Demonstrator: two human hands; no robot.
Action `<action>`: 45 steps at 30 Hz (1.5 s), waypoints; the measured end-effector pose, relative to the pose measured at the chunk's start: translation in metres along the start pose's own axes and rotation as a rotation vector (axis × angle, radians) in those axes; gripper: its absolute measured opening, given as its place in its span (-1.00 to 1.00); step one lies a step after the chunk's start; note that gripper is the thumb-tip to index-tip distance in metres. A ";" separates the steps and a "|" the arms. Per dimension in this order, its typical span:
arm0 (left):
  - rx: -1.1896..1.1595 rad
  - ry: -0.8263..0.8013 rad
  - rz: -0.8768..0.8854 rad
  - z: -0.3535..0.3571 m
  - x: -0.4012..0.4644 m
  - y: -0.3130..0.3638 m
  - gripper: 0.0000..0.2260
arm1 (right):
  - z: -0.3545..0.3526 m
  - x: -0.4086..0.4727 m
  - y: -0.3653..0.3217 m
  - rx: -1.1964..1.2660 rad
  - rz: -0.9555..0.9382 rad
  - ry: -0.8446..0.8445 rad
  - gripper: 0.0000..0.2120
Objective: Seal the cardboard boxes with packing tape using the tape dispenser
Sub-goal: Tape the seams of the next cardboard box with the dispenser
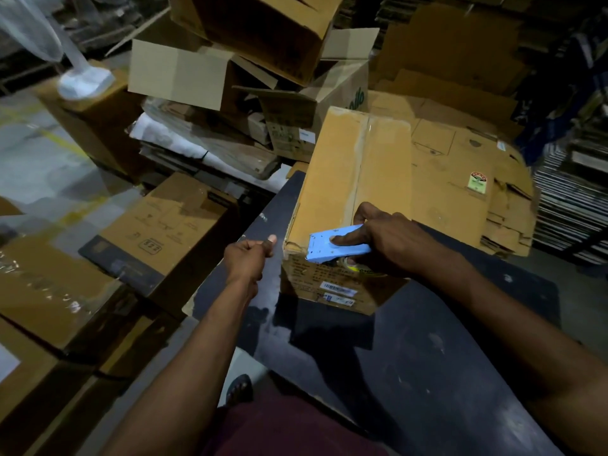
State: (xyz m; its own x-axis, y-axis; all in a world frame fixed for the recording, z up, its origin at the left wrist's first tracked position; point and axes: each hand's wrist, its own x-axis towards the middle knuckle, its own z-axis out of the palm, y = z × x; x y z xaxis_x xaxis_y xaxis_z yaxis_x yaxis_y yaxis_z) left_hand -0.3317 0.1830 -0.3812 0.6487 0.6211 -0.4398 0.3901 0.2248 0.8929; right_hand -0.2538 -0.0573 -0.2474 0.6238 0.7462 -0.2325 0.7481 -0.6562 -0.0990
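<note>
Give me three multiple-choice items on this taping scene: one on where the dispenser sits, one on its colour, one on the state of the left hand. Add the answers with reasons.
1. Where is the tape dispenser?
A. At the near top edge of the cardboard box
B. On the floor
C. On the flattened cartons

2. What colour is the dispenser?
A. Red
B. Light blue
C. Black

3. How is the left hand?
A. Flat on the box
B. Gripping the dispenser
C. Curled in a fist beside the box

Answers: 1 A, the right hand holds it against the box's near edge. 2 B, its body is light blue. 3 C, the fingers are curled over the dark table, apart from the box.
</note>
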 end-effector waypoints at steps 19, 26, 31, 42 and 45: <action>0.059 -0.056 0.059 -0.024 -0.005 0.017 -0.81 | 0.002 0.015 0.002 -0.031 -0.002 -0.057 -0.54; -0.008 -0.025 0.182 -0.019 0.005 0.003 -0.81 | -0.002 0.014 0.000 -0.031 -0.011 -0.068 -0.52; -0.006 -0.017 0.168 -0.013 0.015 -0.002 -0.77 | -0.005 0.014 -0.009 -0.076 0.017 -0.088 -0.51; 0.026 -0.085 0.011 0.002 0.019 -0.018 -0.77 | -0.010 0.020 -0.012 -0.028 0.034 -0.121 -0.54; -0.053 -0.112 -0.115 0.007 0.021 -0.024 -0.87 | -0.012 0.021 -0.012 -0.030 0.024 -0.122 -0.55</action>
State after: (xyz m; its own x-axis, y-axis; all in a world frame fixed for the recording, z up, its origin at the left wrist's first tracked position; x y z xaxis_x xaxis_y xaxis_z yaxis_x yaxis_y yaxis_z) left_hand -0.3226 0.1850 -0.4121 0.6718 0.5020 -0.5447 0.4328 0.3308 0.8386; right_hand -0.2472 -0.0320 -0.2397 0.6109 0.7098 -0.3506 0.7407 -0.6689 -0.0636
